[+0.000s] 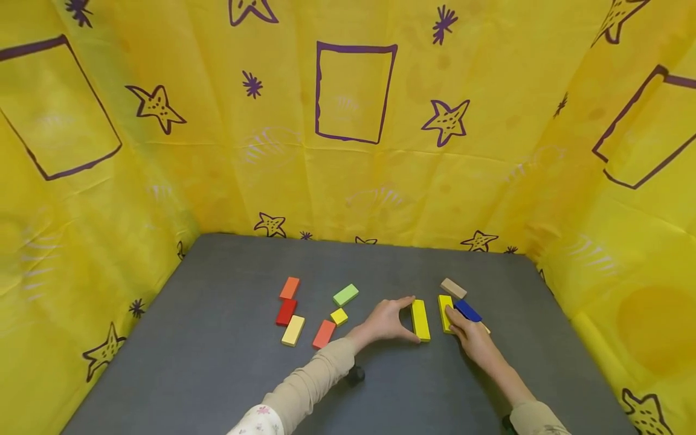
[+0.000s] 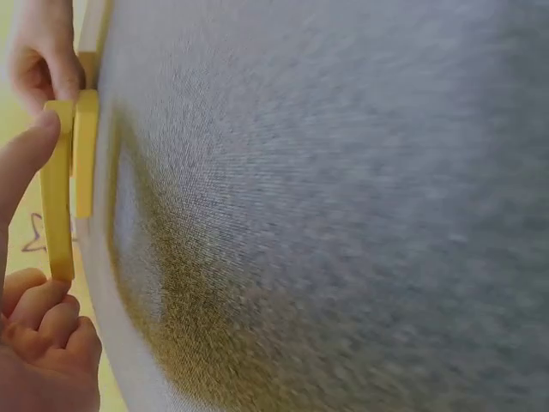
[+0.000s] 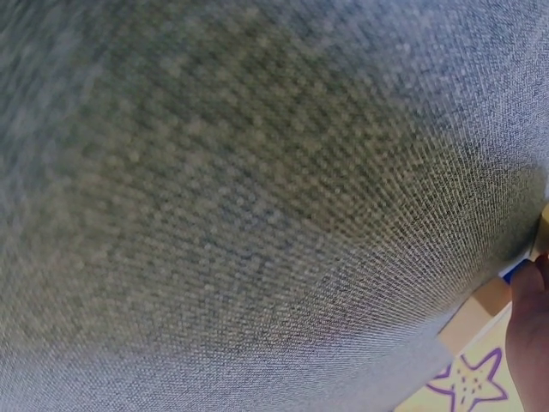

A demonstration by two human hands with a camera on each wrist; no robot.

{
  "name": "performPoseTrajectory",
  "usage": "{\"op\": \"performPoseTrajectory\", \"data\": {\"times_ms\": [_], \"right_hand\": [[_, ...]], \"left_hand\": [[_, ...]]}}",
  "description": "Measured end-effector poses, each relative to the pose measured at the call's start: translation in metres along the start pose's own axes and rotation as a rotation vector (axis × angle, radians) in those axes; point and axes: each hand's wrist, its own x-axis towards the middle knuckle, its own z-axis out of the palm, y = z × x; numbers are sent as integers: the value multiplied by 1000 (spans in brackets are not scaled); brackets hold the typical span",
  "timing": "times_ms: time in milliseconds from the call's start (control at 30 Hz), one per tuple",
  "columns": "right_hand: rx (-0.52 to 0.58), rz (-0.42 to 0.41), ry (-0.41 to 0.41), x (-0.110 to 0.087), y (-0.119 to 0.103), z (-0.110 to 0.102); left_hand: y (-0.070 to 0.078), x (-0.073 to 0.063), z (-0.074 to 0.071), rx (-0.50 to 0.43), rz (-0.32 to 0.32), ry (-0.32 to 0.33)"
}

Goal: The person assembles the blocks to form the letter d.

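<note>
My left hand (image 1: pixel 385 320) pinches a long yellow block (image 1: pixel 421 321) by its two ends, thumb at the near end and a finger at the far end. In the left wrist view this yellow block (image 2: pixel 57 197) stands between thumb and fingertip, with the other fingers curled below. Just to its right, my right hand (image 1: pixel 474 341) grips a second yellow block (image 1: pixel 445 313) at its right side. A blue block (image 1: pixel 468 310) lies right beside the right hand's fingers. A pale wooden block (image 1: pixel 486 328) is mostly hidden under that hand.
A tan block (image 1: pixel 454 288) lies behind the blue one. Left of the hands are orange (image 1: pixel 290 287), red (image 1: pixel 286 312), cream (image 1: pixel 293 330), coral (image 1: pixel 324 334), small yellow (image 1: pixel 339 316) and green (image 1: pixel 345 295) blocks. The grey tabletop (image 1: pixel 217 338) ends at yellow patterned cloth (image 1: pixel 348 193).
</note>
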Motion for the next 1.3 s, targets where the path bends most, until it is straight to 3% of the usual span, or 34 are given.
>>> {"op": "performPoseTrajectory", "data": {"times_ms": [567, 700, 967, 1300], "right_hand": [[-11, 71, -69, 4, 0, -11], [-2, 80, -87, 4, 0, -12], [-7, 33, -47, 4, -1, -10], [12, 62, -71, 5, -3, -10]], "left_hand": [[16, -33, -4, -71, 15, 13], [14, -39, -2, -85, 8, -4], [9, -51, 1, -92, -25, -4], [0, -61, 6, -76, -58, -44]]}}
